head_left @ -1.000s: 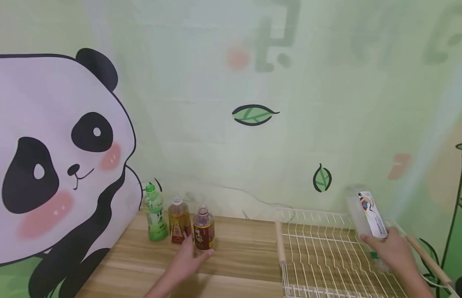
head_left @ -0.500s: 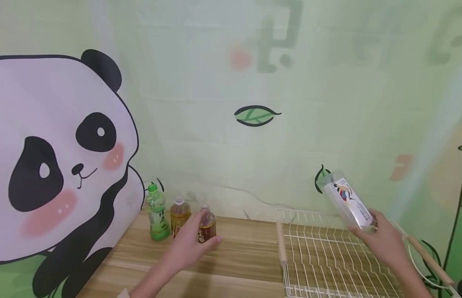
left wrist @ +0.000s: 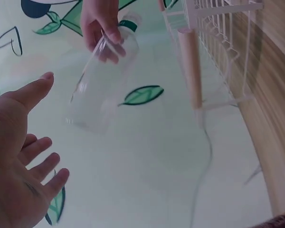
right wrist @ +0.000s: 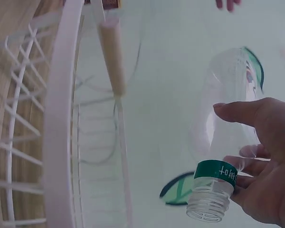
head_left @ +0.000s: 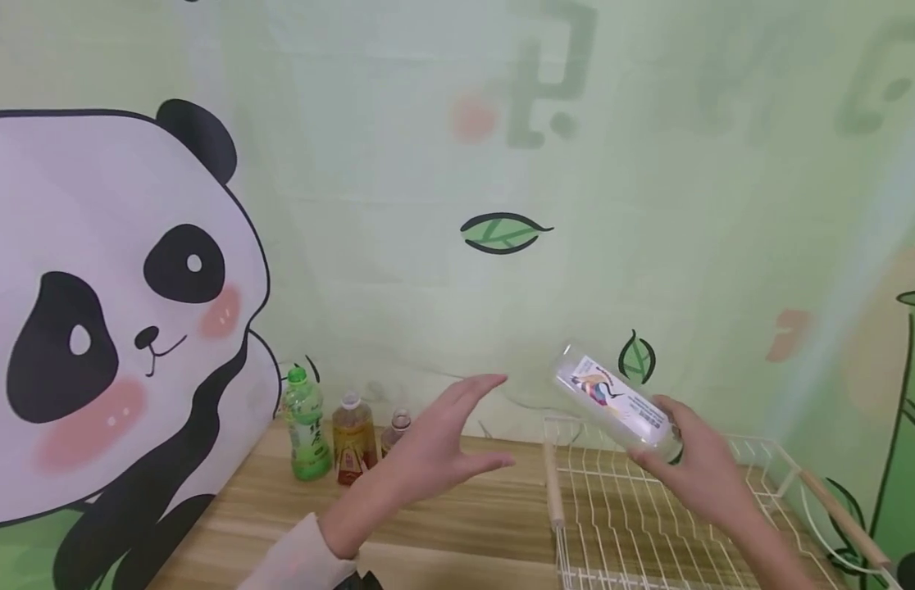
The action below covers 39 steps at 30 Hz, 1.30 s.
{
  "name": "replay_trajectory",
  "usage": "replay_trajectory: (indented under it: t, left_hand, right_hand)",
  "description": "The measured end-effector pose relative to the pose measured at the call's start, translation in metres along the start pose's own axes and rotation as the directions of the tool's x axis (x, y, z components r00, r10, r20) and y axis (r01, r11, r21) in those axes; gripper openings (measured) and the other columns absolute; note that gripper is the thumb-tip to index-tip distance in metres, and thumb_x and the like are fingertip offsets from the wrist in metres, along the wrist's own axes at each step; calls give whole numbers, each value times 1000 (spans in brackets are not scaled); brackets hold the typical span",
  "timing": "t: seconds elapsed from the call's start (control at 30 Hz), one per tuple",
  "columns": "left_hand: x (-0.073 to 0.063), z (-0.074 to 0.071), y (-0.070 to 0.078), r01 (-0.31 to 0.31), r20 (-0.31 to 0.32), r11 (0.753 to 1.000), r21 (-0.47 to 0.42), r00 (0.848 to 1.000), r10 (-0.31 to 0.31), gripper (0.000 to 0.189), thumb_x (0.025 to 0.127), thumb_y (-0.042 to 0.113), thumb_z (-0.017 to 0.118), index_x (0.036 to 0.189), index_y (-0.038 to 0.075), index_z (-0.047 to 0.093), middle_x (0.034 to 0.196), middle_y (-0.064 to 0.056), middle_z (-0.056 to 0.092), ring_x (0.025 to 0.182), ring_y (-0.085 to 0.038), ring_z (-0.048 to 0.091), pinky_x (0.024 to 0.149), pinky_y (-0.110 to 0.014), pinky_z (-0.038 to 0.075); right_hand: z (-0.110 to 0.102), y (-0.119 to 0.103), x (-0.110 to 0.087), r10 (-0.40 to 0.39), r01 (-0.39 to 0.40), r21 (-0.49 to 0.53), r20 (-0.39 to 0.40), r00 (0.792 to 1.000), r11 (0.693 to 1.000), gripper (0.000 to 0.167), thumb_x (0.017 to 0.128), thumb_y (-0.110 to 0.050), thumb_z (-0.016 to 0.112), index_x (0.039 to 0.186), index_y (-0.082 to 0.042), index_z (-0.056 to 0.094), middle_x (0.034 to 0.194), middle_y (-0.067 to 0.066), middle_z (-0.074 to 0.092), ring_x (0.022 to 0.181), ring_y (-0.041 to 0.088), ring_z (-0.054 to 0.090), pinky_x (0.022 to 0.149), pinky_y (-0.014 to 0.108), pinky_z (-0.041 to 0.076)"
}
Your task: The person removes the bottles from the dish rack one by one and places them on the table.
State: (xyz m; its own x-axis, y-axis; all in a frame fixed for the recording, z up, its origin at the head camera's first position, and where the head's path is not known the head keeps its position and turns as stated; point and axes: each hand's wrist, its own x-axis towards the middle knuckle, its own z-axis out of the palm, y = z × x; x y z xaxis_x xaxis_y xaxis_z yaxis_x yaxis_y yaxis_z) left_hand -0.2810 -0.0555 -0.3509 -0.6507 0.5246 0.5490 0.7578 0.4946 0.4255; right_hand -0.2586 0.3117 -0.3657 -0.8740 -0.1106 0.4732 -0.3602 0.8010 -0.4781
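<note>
My right hand (head_left: 697, 463) grips a clear plastic bottle (head_left: 612, 401) near its neck, above the wire rack. The bottle tilts, its base pointing up and left toward my other hand. In the right wrist view, a green band circles the neck of the bottle (right wrist: 218, 118) and the threaded mouth has no cap. My left hand (head_left: 446, 442) is held in the air with thumb and fingers spread apart, nothing between them. A gap separates it from the bottle's base. Behind the left forearm, a dark-labelled bottle (head_left: 400, 423) is mostly hidden.
A green-capped bottle (head_left: 307, 426) and an amber bottle (head_left: 353, 442) stand upright at the back left of the wooden table (head_left: 494, 508). The white wire rack (head_left: 612, 508) with wooden handles (head_left: 552, 483) occupies the right side. A printed panda wall cloth hangs behind.
My right hand has lifted the clear bottle off the rack area and carried it left, tilting it further. My left hand has moved up and right, away from the dark-labelled bottle.
</note>
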Motion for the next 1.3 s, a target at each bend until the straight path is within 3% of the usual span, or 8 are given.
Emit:
replay_trajectory:
  t: [0.1, 0.2, 0.33, 0.47, 0.63, 1.0, 1.13, 1.3]
  left_hand:
    - [11, 6, 9, -162, -46, 981, 105, 985, 168, 99, 86, 43, 90, 165, 19, 36, 164, 0, 44, 151, -17, 40, 122, -38, 39]
    - [23, 10, 15, -294, -66, 933, 208, 947, 314, 100, 84, 45, 91, 163, 12, 39, 162, -6, 47, 151, -21, 42, 124, -36, 35]
    - [34, 15, 19, -372, -5, 891, 260, 922, 387, 101, 84, 46, 91, 163, 9, 40, 163, -6, 46, 151, -22, 42, 126, -36, 31]
    - [36, 23, 23, -364, 99, 882, 300, 931, 350, 103, 85, 49, 89, 164, 11, 36, 165, -3, 44, 151, -20, 41, 126, -37, 31]
    - [30, 31, 26, -327, 183, 864, 383, 943, 277, 105, 84, 51, 89, 164, 8, 36, 164, -5, 46, 150, -22, 43, 127, -38, 31]
    - [27, 38, 27, -264, 183, 818, 510, 963, 197, 98, 81, 49, 91, 157, 7, 45, 153, -4, 56, 142, -21, 51, 124, -38, 36]
    - [27, 42, 23, -248, 193, 831, 498, 966, 172, 95, 82, 48, 90, 155, 7, 47, 151, -5, 57, 140, -20, 52, 123, -37, 36]
    - [27, 46, 16, -214, 215, 874, 437, 968, 130, 91, 82, 49, 90, 154, 9, 50, 149, -4, 57, 137, -19, 53, 118, -34, 44]
  right_hand:
    - [8, -18, -1, -46, 46, -9, 7, 999, 999, 83, 87, -25, 90, 152, 3, 46, 137, 28, 62, 104, 35, 66, 75, 41, 58]
    - [17, -31, 0, -87, 88, -23, 22, 996, 996, 83, 86, -22, 90, 152, 3, 46, 138, 27, 62, 103, 33, 66, 76, 43, 58]
    - [27, -46, -1, -151, 153, -44, 36, 988, 987, 82, 85, -19, 90, 152, 2, 47, 141, 26, 61, 114, 38, 65, 89, 57, 58]
    - [36, -58, -4, -201, 203, -34, 53, 978, 979, 80, 84, -12, 90, 150, 3, 48, 145, 24, 59, 130, 45, 59, 103, 65, 52]
    - [43, -74, -11, -271, 275, -84, 56, 961, 958, 81, 79, -9, 93, 147, 3, 50, 143, 22, 60, 131, 43, 58, 106, 61, 52]
    - [40, -88, -13, -271, 277, -107, 66, 960, 955, 82, 80, -13, 94, 148, 1, 51, 142, 19, 61, 129, 38, 59, 105, 57, 54]
    - [41, -89, -14, -249, 260, -124, 94, 964, 958, 82, 80, -15, 94, 149, 2, 51, 144, 21, 60, 130, 39, 59, 106, 57, 53]
    - [40, -91, -13, -231, 262, -200, 165, 959, 944, 81, 83, -22, 92, 148, 5, 51, 143, 24, 60, 127, 40, 61, 102, 56, 56]
